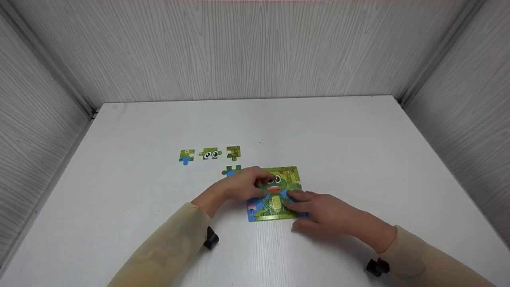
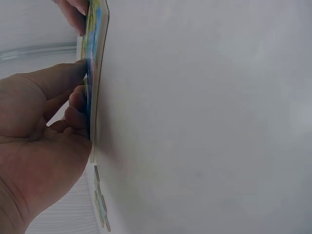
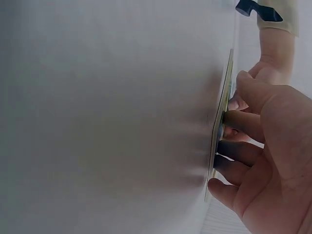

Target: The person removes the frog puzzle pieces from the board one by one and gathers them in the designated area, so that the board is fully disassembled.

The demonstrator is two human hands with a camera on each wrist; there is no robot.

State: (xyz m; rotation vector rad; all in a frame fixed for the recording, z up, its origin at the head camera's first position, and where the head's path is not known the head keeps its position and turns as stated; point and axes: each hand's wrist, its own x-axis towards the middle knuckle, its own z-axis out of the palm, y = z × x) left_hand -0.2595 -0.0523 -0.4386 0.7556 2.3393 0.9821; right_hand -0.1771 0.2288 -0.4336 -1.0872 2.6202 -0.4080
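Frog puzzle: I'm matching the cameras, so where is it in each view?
Head: frog puzzle below centre, slightly right.
Left wrist: upper left, a narrow strip running down from the top edge.
Right wrist: right of centre, nearly edge-on.
Shared landmark: the left hand, at the puzzle in all three.

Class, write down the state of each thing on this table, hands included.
Puzzle board: flat, partly covered
Left hand: touching board
Right hand: touching board
Far-left piece: loose, face up
Eyes piece: loose, face up
Brown-green piece: loose, face up
Piece near left hand: loose, partly hidden
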